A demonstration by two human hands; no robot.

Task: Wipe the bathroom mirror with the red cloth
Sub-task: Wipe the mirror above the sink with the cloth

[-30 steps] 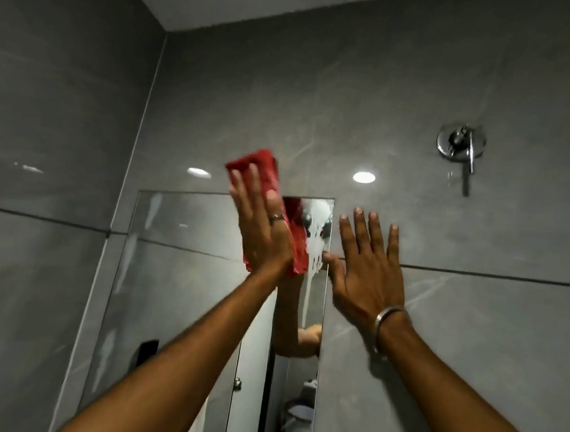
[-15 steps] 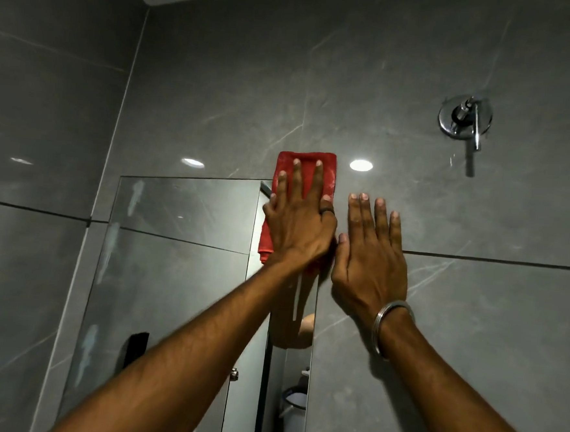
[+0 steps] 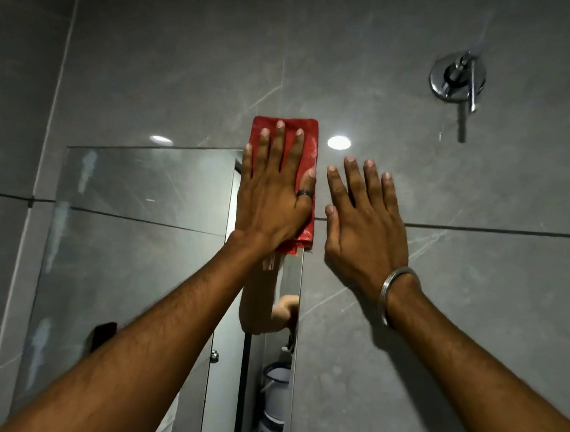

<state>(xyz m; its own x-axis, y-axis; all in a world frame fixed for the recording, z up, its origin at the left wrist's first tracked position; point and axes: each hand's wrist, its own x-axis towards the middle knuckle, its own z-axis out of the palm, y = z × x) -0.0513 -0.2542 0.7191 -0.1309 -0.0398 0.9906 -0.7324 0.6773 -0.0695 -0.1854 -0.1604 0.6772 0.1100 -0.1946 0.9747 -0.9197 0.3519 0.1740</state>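
Cloth (image 3: 283, 148) update: since a second ago the left hand (image 3: 273, 201) has slid the red cloth rightward onto the mirror's (image 3: 142, 206) top right corner, centre frame, covering the white drip patch that showed there, so that spot looks mostly handled. Fingers lie flat and spread, pinning the cloth, whose top sticks up over the tile. Right hand (image 3: 365, 228) stays splayed on the wall (image 3: 473, 296) just beside it, holding nothing. Faint streaks remain at left. No readable labels or brands anywhere.
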